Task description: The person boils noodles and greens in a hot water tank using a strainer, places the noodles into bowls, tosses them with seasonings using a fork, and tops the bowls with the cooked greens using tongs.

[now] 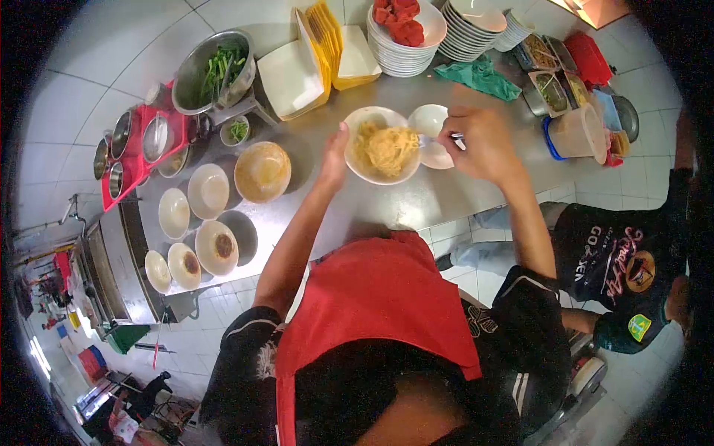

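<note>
A white bowl of yellow noodles (pixel 388 151) sits at the middle of the steel counter. My left hand (pixel 336 157) holds the bowl (pixel 361 172) by its left side, thumb up near the rim and the other fingers mostly hidden. In my closed right hand (pixel 480 145) is a metal fork (pixel 424 140), its tines in the noodles at the bowl's right side. A second white bowl (pixel 429 116) stands just behind the fork, partly covered by my right hand.
Several bowls (pixel 208 191), two with dark sauce, stand on the left of the counter (pixel 335 212). A greens basin (pixel 249 70), yellow-edged plates (pixel 290 78), stacked bowls (pixel 405 59) and a green cloth (pixel 480 76) line the back. A person in black (pixel 617 253) is at right.
</note>
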Tool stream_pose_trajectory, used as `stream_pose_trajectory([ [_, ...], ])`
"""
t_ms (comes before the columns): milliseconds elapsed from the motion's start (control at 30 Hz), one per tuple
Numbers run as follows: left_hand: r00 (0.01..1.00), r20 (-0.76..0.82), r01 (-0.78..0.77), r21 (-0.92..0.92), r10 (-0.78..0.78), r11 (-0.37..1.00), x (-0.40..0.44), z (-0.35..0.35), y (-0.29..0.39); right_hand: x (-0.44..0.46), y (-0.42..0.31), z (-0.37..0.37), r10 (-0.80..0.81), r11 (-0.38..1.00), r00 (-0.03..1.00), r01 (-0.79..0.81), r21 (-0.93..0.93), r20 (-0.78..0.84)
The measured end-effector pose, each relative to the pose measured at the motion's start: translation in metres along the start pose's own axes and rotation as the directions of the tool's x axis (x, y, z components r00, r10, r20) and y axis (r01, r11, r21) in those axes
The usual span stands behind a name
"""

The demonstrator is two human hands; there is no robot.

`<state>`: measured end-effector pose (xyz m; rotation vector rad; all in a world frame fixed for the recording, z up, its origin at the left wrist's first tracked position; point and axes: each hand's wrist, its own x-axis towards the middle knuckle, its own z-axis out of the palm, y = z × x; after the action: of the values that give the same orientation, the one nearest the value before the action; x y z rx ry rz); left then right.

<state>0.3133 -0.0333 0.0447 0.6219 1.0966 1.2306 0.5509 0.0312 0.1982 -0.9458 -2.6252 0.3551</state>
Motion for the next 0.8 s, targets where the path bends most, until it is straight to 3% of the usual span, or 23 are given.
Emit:
stream_pose_trajectory([
  [33, 1.000, 0.018, -0.001, 0.035, 0.000, 0.999, -0.005, 0.007, 0.008, -0.002, 0.002, 0.004, -0.009, 0.999, 1.000, 0.008, -0.042, -0.021],
  [133, 0.994, -0.110, 0.009, 0.172, 0.010, 0.985, 0.002, 0.026, -0.001, -0.003, 0.016, 0.049, 0.000, 0.960, 0.998, -0.016, 0.279, 0.057],
  [167, 0.993, -0.111, -0.009, 0.175, 0.029, 0.985, 0.012, 0.022, -0.005, -0.004, 0.022, 0.042, 0.033, 0.941, 0.999, -0.036, 0.336, 0.015],
  [267, 0.997, -0.066, -0.023, 0.138, 0.033, 0.990, 0.024, 0.004, -0.018, -0.017, 0.053, 0.032, 0.288, 0.800, 0.957, -0.263, 0.539, 0.040],
  [333, 0.998, 0.063, -0.018, 0.056, 0.014, 0.998, 0.024, 0.013, 0.003, -0.014, 0.058, 0.032, 0.171, 0.934, 0.985, -0.151, 0.324, -0.034],
  [400, 0.999, -0.015, -0.031, 0.143, 0.034, 0.989, 0.044, 0.016, -0.023, -0.014, 0.054, 0.056, 0.106, 0.979, 0.994, -0.102, 0.177, -0.015],
  [500, 0.995, -0.035, -0.082, 0.231, 0.092, 0.969, 0.059, 0.030, -0.028, -0.014, 0.073, 0.065, 0.165, 0.869, 0.986, -0.142, 0.474, -0.007],
  [600, 0.995, -0.019, -0.087, 0.255, 0.095, 0.963, 0.068, 0.039, -0.010, -0.027, 0.105, 0.050, 0.345, 0.749, 0.938, -0.271, 0.605, -0.007],
  [733, 0.969, 0.147, -0.246, 0.434, 0.201, 0.867, 0.085, 0.050, 0.023, -0.033, 0.124, 0.017, 0.432, 0.862, 0.902, -0.415, 0.292, 0.008],
  [800, 0.958, 0.191, -0.285, 0.619, 0.212, 0.732, 0.109, 0.047, 0.020, -0.034, 0.148, 0.035, 0.343, 0.939, 0.939, -0.343, 0.032, -0.003],
])
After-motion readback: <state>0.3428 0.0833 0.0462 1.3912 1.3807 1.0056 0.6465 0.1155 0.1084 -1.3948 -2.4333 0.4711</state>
